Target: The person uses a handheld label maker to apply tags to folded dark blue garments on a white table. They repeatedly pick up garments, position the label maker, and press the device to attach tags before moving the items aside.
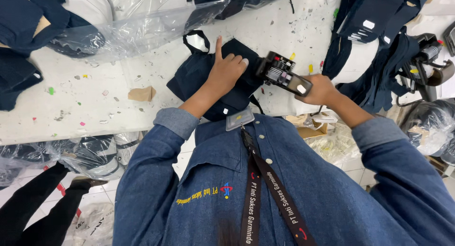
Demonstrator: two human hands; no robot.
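On white paint-flecked worktable [95, 113]: left hand [226, 70] flat, fingers spread (gripping nothing), pinning folded navy fabric piece [199, 77]; right hand [322, 89] clenched around black handheld tagging gun [283, 75], muzzle at cloth's right edge, tagging apparently underway, needing steady aim.

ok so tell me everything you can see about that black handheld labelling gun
The black handheld labelling gun is a chunky plastic tool with a ribbed grey roller near its front and small coloured marks on its body. The right hand grips its handle, holding it tilted just above the white worktable, nose pointed left toward the folded dark navy fabric piece. The left hand lies flat on that fabric, fingertips close to the gun's nose. Whether the nose touches the fabric cannot be told.
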